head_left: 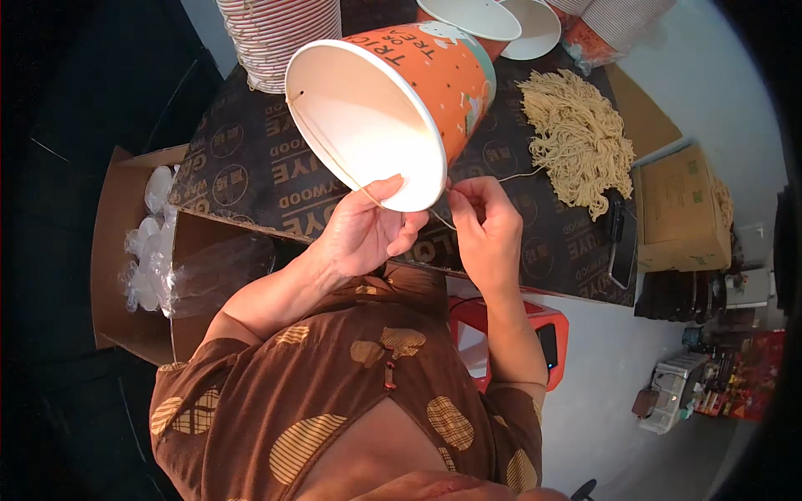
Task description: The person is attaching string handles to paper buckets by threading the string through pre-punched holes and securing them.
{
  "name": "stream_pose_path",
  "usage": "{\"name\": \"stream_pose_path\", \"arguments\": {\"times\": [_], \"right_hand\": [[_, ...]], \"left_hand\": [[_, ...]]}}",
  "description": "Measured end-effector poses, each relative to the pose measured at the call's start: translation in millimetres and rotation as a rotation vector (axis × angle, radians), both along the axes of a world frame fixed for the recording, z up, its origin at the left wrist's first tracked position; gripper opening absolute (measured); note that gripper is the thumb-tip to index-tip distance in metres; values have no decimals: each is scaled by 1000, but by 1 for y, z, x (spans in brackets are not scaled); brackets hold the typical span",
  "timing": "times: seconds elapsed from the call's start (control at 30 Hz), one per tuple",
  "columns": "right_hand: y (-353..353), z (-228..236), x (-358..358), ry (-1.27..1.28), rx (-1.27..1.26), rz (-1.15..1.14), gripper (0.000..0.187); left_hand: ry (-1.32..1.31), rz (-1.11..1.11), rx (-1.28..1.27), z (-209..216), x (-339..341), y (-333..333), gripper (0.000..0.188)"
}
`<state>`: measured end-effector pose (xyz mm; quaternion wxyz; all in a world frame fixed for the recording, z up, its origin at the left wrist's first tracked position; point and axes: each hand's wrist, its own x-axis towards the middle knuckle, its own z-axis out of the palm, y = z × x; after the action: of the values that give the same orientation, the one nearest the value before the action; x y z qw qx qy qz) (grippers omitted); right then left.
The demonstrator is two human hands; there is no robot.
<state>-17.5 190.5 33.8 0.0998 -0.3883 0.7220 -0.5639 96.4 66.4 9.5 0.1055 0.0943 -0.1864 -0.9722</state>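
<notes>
An orange paper bucket (455,96) with a white rim and a printed pattern is tilted, its open mouth toward me. My left hand (359,234) is closed on the near rim, thumb inside the mouth and fingers outside. From a small hole at the rim's far left, a thin beige cord (327,152) runs across the mouth to my left thumb. My right hand (486,230) is closed in a pinch by the bucket's near right side, on the cord, whose strand shows on both sides of the fingers. The exact fingertip contact is hidden.
Loose beige cords (581,142) lie heaped on the dark printed board table (242,184). A tall stack of nested buckets (284,42) stands far left; more white-rimmed buckets (533,29) sit behind. An open carton (117,242) holds clear plastic at left. A closed carton (681,209) is at right.
</notes>
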Motion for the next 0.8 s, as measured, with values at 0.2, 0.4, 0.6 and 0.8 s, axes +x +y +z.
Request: {"name": "stream_pose_path", "arguments": {"times": [0.2, 0.4, 0.6, 0.8], "right_hand": [[0, -5, 1, 121, -36, -36, 5], [1, 6, 3, 297, -239, -14, 8], [-1, 18, 9, 433, -321, -56, 16], [-3, 26, 9, 507, -329, -69, 14]], "left_hand": [[22, -48, 39, -3, 1, -2, 50], [-40, -85, 122, 6, 3, -3, 53], [40, -100, 196, -6, 4, -2, 46], [36, -122, 180, -10, 6, -1, 46]]}}
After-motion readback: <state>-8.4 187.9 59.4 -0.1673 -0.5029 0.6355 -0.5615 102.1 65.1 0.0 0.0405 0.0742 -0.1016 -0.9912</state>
